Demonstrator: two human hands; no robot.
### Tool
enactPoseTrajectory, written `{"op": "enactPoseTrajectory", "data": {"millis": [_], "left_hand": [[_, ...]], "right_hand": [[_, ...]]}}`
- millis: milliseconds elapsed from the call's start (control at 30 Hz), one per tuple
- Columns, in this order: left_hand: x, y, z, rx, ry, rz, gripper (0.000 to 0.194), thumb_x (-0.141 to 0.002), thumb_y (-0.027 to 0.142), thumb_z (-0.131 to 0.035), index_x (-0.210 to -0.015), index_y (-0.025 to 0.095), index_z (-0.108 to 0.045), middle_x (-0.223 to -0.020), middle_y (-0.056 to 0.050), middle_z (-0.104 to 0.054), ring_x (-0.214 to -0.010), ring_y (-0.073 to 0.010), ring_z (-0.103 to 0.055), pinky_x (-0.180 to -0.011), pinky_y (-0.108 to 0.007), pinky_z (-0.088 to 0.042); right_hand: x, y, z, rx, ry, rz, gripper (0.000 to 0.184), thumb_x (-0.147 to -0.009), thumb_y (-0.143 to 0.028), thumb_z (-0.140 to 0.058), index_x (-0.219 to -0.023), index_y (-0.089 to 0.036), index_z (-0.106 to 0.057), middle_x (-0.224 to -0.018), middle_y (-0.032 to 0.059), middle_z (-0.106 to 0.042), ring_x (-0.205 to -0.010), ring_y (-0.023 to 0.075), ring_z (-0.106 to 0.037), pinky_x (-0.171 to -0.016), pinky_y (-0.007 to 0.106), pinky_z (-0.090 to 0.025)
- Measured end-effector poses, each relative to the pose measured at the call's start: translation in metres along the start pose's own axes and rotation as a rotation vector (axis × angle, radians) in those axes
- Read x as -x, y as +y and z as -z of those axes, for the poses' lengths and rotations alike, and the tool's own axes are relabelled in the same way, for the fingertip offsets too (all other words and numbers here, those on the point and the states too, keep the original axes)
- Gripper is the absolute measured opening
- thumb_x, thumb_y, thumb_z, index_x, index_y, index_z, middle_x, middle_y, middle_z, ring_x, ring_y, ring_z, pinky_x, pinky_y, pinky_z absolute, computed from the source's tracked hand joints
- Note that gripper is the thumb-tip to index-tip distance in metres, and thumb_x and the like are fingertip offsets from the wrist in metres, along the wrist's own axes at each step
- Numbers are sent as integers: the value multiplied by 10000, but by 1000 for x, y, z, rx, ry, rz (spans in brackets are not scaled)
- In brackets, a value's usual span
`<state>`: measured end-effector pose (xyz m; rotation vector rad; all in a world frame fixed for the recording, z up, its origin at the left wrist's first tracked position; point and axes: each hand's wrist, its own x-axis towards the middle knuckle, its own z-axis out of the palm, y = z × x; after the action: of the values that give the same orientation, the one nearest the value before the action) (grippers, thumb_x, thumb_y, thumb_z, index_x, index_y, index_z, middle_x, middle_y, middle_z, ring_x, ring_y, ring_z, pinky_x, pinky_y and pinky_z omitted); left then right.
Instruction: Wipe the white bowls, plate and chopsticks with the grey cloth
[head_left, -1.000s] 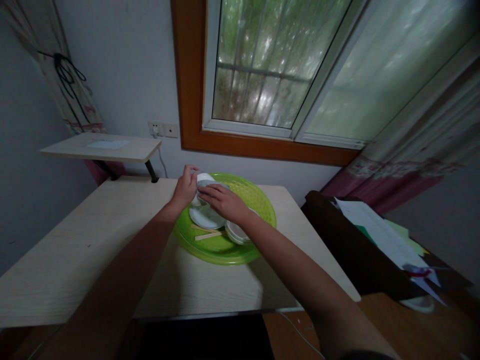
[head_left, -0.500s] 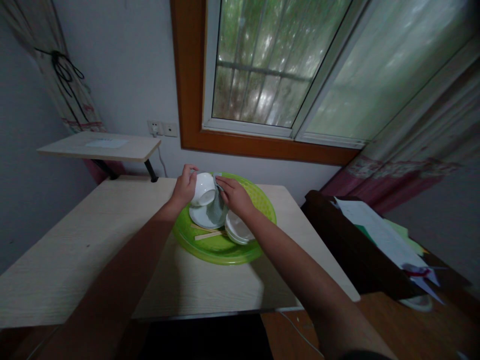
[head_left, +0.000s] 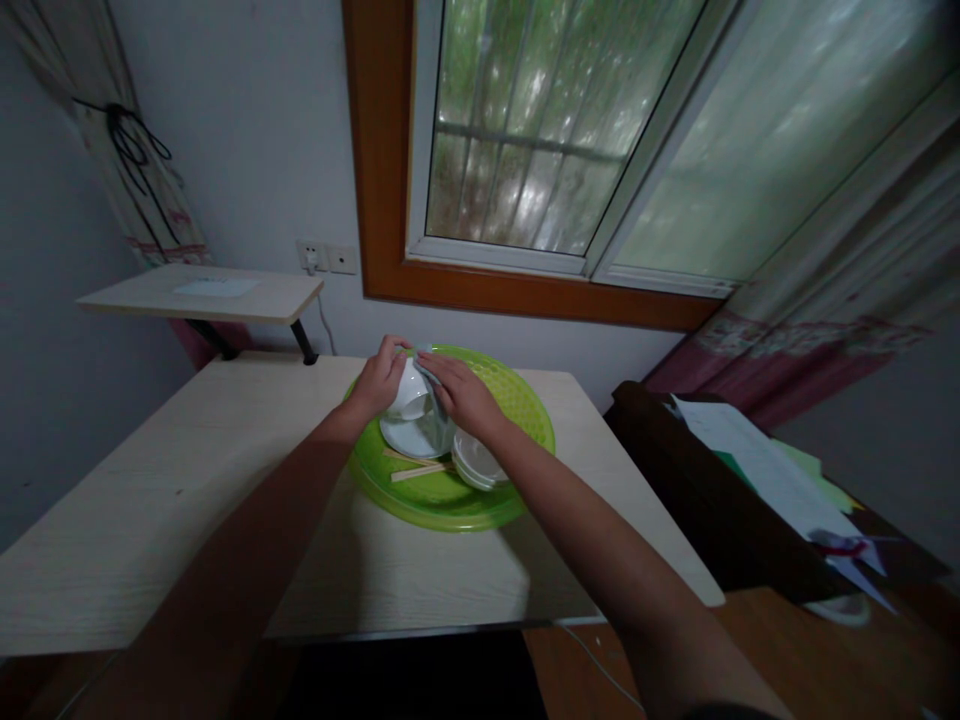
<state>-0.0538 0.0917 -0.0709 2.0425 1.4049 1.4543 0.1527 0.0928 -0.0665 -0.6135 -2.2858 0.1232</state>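
My left hand point(head_left: 382, 378) grips a white bowl point(head_left: 410, 392), tipped on its side, above the round green tray point(head_left: 517, 470). My right hand point(head_left: 463, 392) presses a grey cloth point(head_left: 435, 410) against the bowl's right side, fingers closed on the cloth. Under the bowl lies a white plate point(head_left: 409, 438). A stack of white dishes point(head_left: 480, 465) sits to the right in the tray. A pair of wooden chopsticks point(head_left: 414, 468) lies on the tray's near side.
The tray rests on a light wooden table point(head_left: 187, 490) below a window. A small shelf point(head_left: 202, 293) juts out at the back left. A dark wooden cabinet with papers point(head_left: 750, 470) stands to the right.
My right hand slid off the top of the bowl to its right side with the cloth. The bowl tipped up on its side in my left hand.
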Motion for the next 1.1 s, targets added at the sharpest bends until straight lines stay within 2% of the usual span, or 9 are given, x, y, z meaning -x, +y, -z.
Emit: {"op": "enactPoseTrajectory", "data": {"millis": [167,267,433,667,967,1100], "left_hand": [[2,4,3,-3,15,8,265,-969,347,-407,-1138,199,-547,-853,-42,-630,-730,-189,-585,-717,-316,-447],[2,3,3,44,47,27,265,-967,367,-406,-1124,202,-543,-892,-40,-628,-722,-176,-566,-687,-306,-435],[1,-4,2,178,106,79,273,-957,418,-431,-1119,220,-525,-807,-8,-566,-673,-159,-533,-608,-278,-396],[1,-6,4,229,97,118,304,-938,450,-446,-1130,225,-518,-787,-3,-548,-661,-151,-527,-587,-268,-398],[-3,-2,3,297,49,122,314,-940,493,-437,-990,213,-570,-947,-39,-624,-838,-173,-581,-709,-278,-477],[-5,-1,1,279,-39,116,374,-947,520,-429,-1049,198,-589,-1035,-57,-653,-957,-195,-608,-835,-314,-501]], "right_hand": [[5,18,-2,-91,58,-256,407,-1005,-278,-442,-1381,-248,-597,-1348,77,-659,-1242,223,-615,-1106,443,-456],[8,21,0,-179,46,-320,404,-1022,-360,-415,-1350,-239,-617,-1333,77,-668,-1240,226,-616,-1104,440,-453],[10,14,4,-320,2,-321,521,-980,-476,-525,-1437,-226,-509,-1428,91,-585,-1286,222,-566,-1134,421,-414],[10,16,-2,-342,-15,-271,865,-763,-466,-807,-1487,-222,-400,-1461,134,-521,-1319,259,-520,-1138,439,-401],[7,11,0,-344,51,-345,789,-725,-443,-834,-1381,-167,-493,-1331,142,-598,-1204,272,-575,-1077,445,-437],[7,14,0,-312,91,-368,729,-766,-467,-791,-1364,-159,-510,-1327,149,-599,-1215,287,-566,-1079,461,-430]]}}
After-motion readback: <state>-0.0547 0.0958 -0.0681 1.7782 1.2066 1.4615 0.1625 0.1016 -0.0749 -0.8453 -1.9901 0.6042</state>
